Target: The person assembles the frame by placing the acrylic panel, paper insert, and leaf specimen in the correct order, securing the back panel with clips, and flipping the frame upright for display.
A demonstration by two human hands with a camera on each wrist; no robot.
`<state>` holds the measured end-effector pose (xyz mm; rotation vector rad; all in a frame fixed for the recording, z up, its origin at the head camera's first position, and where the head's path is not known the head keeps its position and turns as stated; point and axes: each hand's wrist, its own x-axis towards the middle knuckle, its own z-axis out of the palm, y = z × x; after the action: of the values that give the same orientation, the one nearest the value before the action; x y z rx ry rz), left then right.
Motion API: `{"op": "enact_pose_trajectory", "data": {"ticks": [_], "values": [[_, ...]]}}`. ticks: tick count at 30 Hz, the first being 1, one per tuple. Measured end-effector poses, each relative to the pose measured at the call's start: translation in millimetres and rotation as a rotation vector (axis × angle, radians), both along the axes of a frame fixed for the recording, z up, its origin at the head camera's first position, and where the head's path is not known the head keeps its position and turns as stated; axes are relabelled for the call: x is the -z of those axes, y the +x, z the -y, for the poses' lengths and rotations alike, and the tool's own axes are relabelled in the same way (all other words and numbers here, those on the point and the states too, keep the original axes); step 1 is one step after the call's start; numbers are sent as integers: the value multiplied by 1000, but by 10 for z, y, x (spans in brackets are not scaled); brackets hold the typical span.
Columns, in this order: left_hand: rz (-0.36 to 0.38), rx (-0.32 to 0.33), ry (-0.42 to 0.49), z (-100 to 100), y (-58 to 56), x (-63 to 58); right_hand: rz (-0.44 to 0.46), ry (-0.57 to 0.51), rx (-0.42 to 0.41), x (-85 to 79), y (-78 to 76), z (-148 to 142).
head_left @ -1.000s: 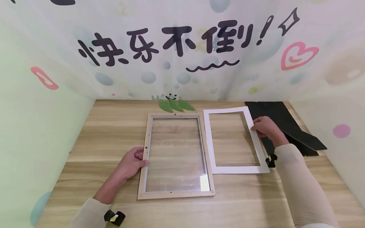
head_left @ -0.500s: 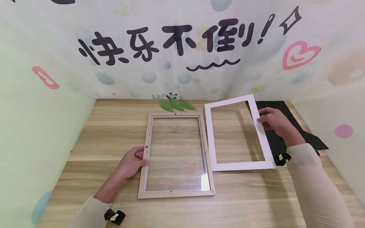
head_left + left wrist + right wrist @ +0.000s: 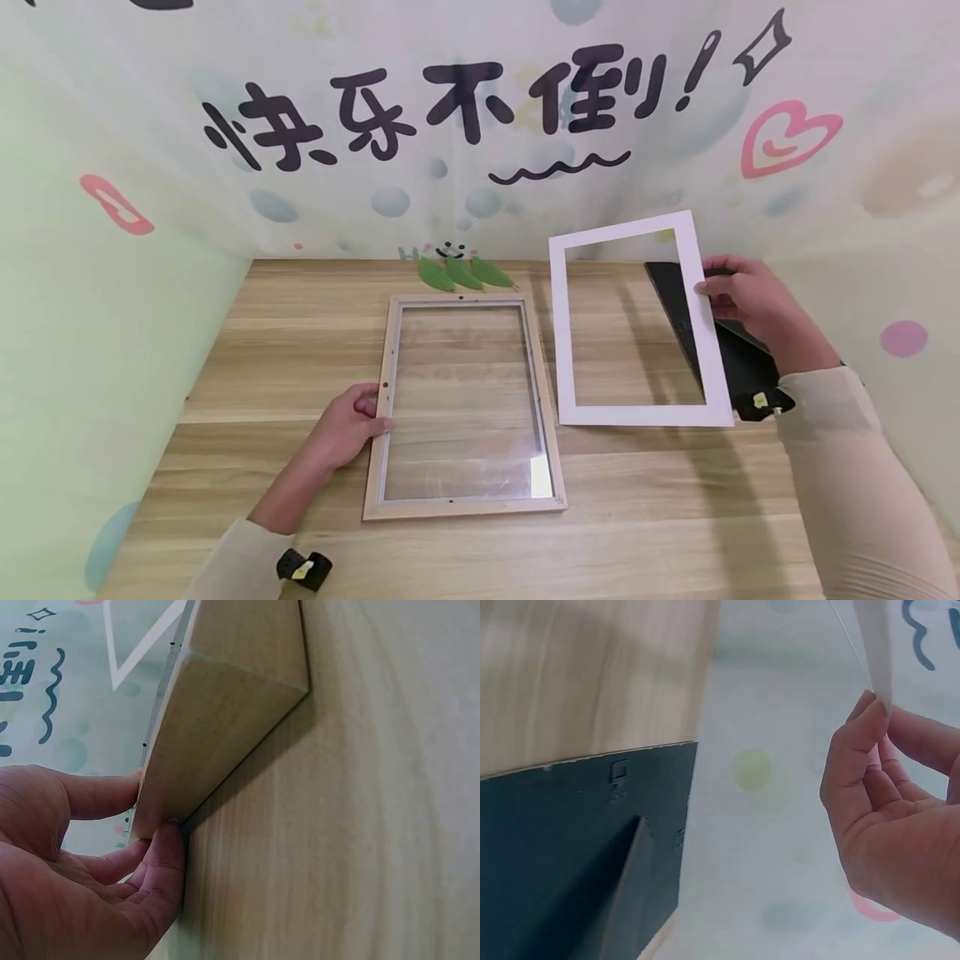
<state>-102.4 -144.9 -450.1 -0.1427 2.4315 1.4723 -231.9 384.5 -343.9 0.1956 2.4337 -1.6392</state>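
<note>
A wooden picture frame (image 3: pixel 377 467) with a clear pane lies flat on the table. My left hand (image 3: pixel 347 427) holds its left side; in the left wrist view the thumb rests on the upper edge and the curled fingers lie against the frame's outer side (image 3: pixel 225 712). Raised off the table to the right is a white picture mat (image 3: pixel 564 333), a thin border with an open window. My right hand (image 3: pixel 757 300) pinches its right strip between thumb and fingers, seen also in the right wrist view around the thin white edge (image 3: pixel 876 660).
Behind the mat, a black backing board (image 3: pixel 738 367) with a fold-out stand lies at the table's right; its metal hangers show in the right wrist view. Three green leaves (image 3: pixel 467 275) lie at the back edge, before a printed curtain (image 3: pixel 337 208).
My right hand has lifted the white mat from the table, moving it up and slightly right and tilting it. The left hand and wooden frame have stayed in place.
</note>
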Motion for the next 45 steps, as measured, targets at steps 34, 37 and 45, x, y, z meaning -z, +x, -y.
{"op": "enact_pose_trajectory", "data": {"ticks": [34, 37, 45], "values": [[1, 12, 7, 12, -6, 20, -25, -398, -92, -135, -51, 880], [-2, 37, 6, 36, -17, 31, -12, -384, -109, -72, -69, 983], [28, 83, 32, 100, -53, 62, 1, -409, -113, 65, -44, 1218]]}}
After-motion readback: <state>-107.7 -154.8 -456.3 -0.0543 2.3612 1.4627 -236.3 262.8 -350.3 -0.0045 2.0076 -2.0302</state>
